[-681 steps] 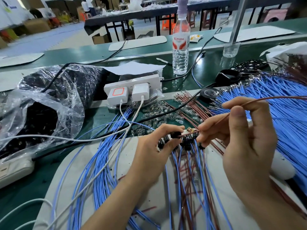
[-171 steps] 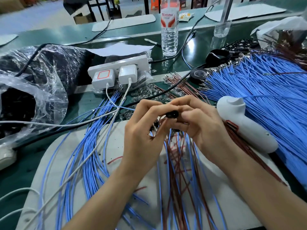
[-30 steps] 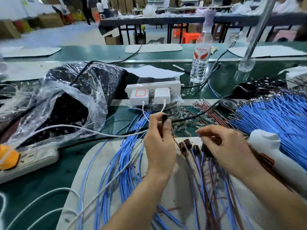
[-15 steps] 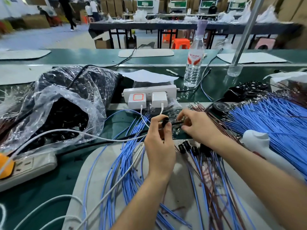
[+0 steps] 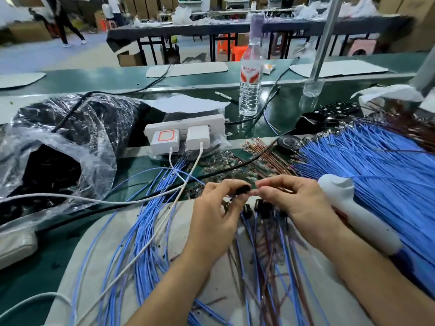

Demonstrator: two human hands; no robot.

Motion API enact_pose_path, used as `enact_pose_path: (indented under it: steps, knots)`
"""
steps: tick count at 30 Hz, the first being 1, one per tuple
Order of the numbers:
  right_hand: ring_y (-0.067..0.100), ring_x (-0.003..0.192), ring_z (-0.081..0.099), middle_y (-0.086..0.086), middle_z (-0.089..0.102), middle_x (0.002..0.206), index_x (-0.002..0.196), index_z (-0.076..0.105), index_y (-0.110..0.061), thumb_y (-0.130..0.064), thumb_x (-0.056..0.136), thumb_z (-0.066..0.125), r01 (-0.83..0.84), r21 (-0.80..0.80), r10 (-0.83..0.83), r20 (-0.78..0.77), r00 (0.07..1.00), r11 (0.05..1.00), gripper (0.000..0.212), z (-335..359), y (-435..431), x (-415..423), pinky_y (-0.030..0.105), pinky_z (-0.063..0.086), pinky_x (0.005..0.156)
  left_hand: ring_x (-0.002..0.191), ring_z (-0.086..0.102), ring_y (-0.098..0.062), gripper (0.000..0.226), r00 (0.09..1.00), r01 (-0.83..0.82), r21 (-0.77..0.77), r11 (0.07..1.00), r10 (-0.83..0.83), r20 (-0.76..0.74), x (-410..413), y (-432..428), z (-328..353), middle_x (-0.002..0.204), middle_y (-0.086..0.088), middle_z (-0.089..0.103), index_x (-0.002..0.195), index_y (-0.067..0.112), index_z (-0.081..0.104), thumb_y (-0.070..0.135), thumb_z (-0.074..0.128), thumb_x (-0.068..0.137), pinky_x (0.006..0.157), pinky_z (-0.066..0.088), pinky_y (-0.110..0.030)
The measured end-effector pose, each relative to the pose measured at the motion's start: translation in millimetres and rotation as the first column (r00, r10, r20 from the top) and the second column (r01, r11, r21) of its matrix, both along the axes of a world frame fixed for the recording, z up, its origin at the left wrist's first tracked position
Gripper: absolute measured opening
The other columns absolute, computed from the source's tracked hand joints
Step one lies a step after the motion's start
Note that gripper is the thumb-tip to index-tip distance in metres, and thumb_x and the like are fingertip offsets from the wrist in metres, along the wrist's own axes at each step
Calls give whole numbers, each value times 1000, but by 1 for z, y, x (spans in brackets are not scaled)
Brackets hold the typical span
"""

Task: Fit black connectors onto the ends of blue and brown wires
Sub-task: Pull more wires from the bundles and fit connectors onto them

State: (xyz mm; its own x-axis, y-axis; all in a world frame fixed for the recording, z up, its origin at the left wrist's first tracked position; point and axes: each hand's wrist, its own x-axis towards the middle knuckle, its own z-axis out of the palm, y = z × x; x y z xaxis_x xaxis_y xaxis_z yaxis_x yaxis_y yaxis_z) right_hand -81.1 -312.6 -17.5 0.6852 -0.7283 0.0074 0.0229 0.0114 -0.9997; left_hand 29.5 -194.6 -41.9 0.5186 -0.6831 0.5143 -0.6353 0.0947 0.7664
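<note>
My left hand [image 5: 216, 215] pinches one black connector [image 5: 242, 189]. My right hand [image 5: 296, 198] curls narrow beside it; I cannot tell what it holds. About four fitted connectors [image 5: 263, 209] lie nearer.

Green bench [image 5: 287, 116]; grey mat [image 5: 186, 217], blue wires [image 5: 376, 165], power strip [image 5: 186, 128], water bottle [image 5: 250, 85] on it

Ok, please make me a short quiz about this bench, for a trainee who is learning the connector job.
1. True or false: the left hand pinches a black connector.
2. The white tool lies: A, left of the left hand; B, right of the right hand; C, in the left hand.
3. How many chargers are plugged into the power strip?
Key: 1 true; 2 B; 3 two.
</note>
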Motion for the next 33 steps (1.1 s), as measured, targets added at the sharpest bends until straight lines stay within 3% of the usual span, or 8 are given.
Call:
enact_pose_path:
  steps: [4,10,17,20,22,28,30,33]
  knots:
    - [24,86,72,11,74,82,84,73,-9,0,76,66,-16,130,-4,158,987,991,14,2,-1,-7,29,57,78,98,63,-14,24,999,48,22,999,-48,-15,0,0,1,98,4,70,106,28,62,10,61,91,80,49,-25]
    - [18,64,70,12,72,75,75,74,-20,-19,63,72,-125,155,67,333,941,980,11,8,4,-11,19,55,58,94,66,-6,27,997,73,-36,997,-73,1,-5,-3,2,99,13,70,107,31,61,13,59,88,82,50,-20]
    - [16,64,69,9,71,73,73,76,-10,-13,58,72,-162,216,74,365,928,963,15,9,4,-13,18,55,64,94,67,-3,30,993,116,-55,992,-116,-7,-6,-1,4,100,16,69,110,30,60,8,59,89,82,51,-18]
    - [16,61,67,9,70,69,72,74,-9,-3,67,71,-173,103,128,340,932,980,8,13,8,-15,18,55,62,91,67,-5,28,994,113,-51,992,-113,4,-7,-1,5,97,12,70,110,25,61,7,60,88,81,53,-22]
    - [15,59,67,8,70,68,74,72,-11,12,77,65,-88,-76,104,254,962,993,24,11,10,-15,18,55,62,91,67,-5,27,995,97,-37,995,-97,11,-7,-1,5,96,10,70,109,22,62,7,60,87,81,54,-24]
    - [17,72,68,-2,68,80,81,68,-21,-3,76,64,75,-572,-11,116,993,817,19,8,8,-16,27,57,69,93,64,-2,24,995,18,7,1000,-18,93,-8,-1,10,98,17,68,108,24,66,16,63,85,84,50,-49]
    - [16,74,68,-1,68,80,82,69,-19,-1,77,65,33,-573,24,91,996,819,18,7,7,-16,24,56,70,91,62,6,24,996,36,24,999,-38,84,-9,0,11,96,24,64,107,25,65,18,63,85,84,50,-44]
    - [14,64,69,5,71,76,87,69,-16,8,76,71,-66,-272,114,163,980,960,26,11,6,-16,20,55,65,90,65,1,24,997,71,47,996,-72,21,-9,0,14,95,19,67,107,28,64,20,62,85,84,52,-30]
